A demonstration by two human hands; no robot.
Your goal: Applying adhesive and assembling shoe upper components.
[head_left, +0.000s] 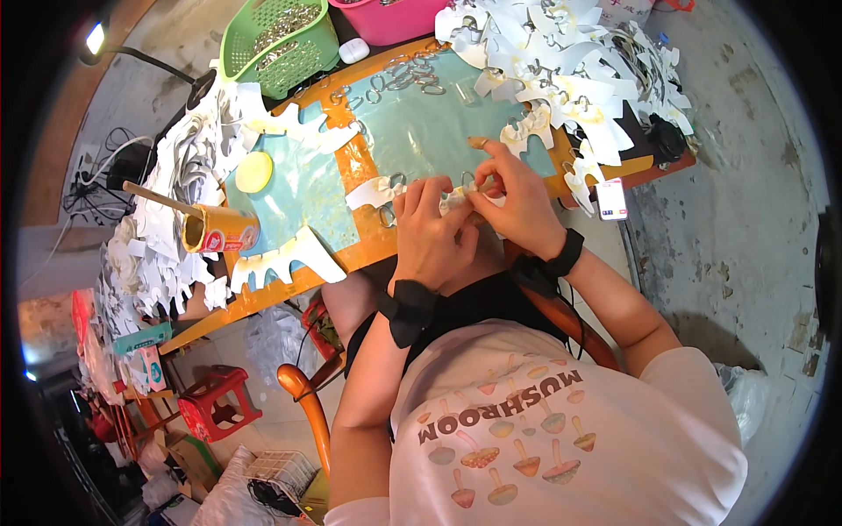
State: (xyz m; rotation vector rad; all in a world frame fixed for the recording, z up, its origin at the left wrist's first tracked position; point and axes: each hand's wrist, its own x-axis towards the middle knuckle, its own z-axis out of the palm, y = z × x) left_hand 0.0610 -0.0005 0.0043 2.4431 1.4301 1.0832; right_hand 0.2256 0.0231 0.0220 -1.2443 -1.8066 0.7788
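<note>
A white cut-out strip with yellowish patches and metal rings lies across the near edge of the table. My left hand is closed on its middle, fingers bent over it. From the right, my right hand pinches the strip's other end with thumb and fingertips, close to another ring. The fingers cover much of the strip there. Loose oval metal rings are scattered at the table's far side. Another white toothed strip rests at the left near edge.
A yellow tin with a stick stands at the left, near a round yellow lid. White pieces pile up left and far right. A green basket of metal parts stands behind; a phone is at the right edge.
</note>
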